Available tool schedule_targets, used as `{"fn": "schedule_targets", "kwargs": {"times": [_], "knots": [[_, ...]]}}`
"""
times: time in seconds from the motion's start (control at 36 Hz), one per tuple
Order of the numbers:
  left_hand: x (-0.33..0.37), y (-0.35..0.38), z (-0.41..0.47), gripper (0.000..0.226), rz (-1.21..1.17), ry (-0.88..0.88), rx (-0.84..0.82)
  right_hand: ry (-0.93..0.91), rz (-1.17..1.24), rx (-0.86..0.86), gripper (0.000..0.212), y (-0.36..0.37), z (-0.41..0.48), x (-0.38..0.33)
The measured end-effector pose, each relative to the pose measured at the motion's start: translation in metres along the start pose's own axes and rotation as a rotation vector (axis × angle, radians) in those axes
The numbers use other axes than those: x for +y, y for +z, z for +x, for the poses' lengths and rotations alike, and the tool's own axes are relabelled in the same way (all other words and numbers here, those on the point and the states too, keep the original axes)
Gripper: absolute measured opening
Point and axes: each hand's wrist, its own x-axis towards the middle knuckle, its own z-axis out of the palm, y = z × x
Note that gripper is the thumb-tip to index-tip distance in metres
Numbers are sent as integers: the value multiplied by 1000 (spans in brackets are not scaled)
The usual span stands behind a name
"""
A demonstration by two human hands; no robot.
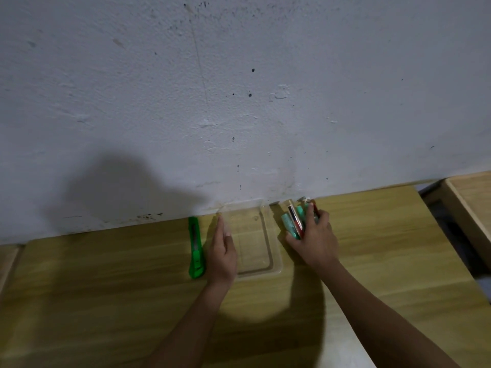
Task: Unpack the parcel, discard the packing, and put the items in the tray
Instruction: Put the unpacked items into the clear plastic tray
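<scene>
A clear plastic tray [268,245] lies on the wooden table against the wall, with nothing visible inside it. My left hand [222,254] rests flat along the tray's left rim, fingers straight and together, holding nothing. Just right of the tray, my right hand [316,241] is closed on a bundle of items [295,221]: teal pieces and a red-edged flat piece, held close above the table. No parcel wrapping is in view.
A green utility knife [195,248] lies left of my left hand, parallel to the tray. A white wall [239,102] rises right behind the tray. A second wooden surface [470,203] stands at the far right, past a dark gap.
</scene>
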Motion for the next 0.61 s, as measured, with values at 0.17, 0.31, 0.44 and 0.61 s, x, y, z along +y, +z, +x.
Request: {"fn": "schedule_targets", "kwargs": {"times": [0.17,0.31,0.44,0.61], "knots": [[-1,3,0,50,-20,-13,-13,-21,84,57,96,-13,-14,-6],[3,6,1,47,-19,9,61,-170,85,4,96,-17,-24,-43],[2,7,0,44,27,21,133,-288,-71,-97,95,-10,-28,-78],[3,8,0,42,-132,-95,118,-344,-241,-143,91,4,-31,-94]]}}
